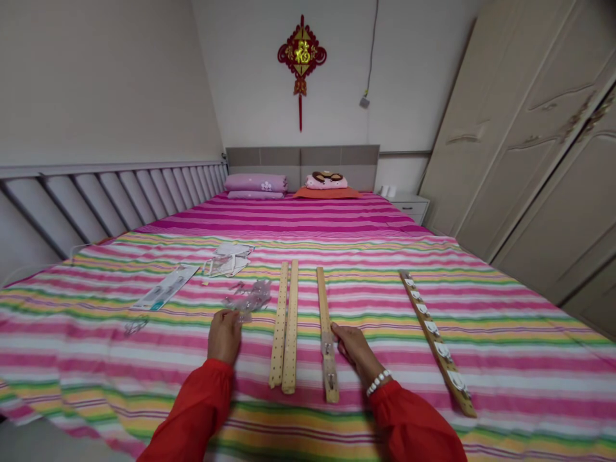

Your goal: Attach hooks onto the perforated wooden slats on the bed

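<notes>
Bedspread [399, 410], striped in pink, white, green and yellow, serves as the working surface; its broad flat area appears to let the long pieces lie side by side without overlapping. Two perforated wooden strips [285, 326] lie parallel at centre, close together, their rows of holes facing up, a placement that seems to keep them aligned and easy to compare. Just to their right lies a plain wooden strip [323, 308] fitted with metal hooks [329, 366]. The right hand [353, 350], wearing a beaded bracelet [378, 383], rests against this strip at its near part, apparently steadying it; whether that grip is clenched or merely laid there cannot be determined. The left hand [224, 337] sits at the near edge of a clear plastic bag [250, 298], fingers curled; contact appears likely, but its grip also cannot be confirmed. Further right, a wooden rail with white-based hooks [436, 340] lies at an angle, well apart from the other pieces, which keeps its hooks clear of them. Left of the hands lie a packaged card [163, 289], paper sheets [228, 260] and a small transparent item [136, 326], all kept within easy reach of the left hand.
</notes>
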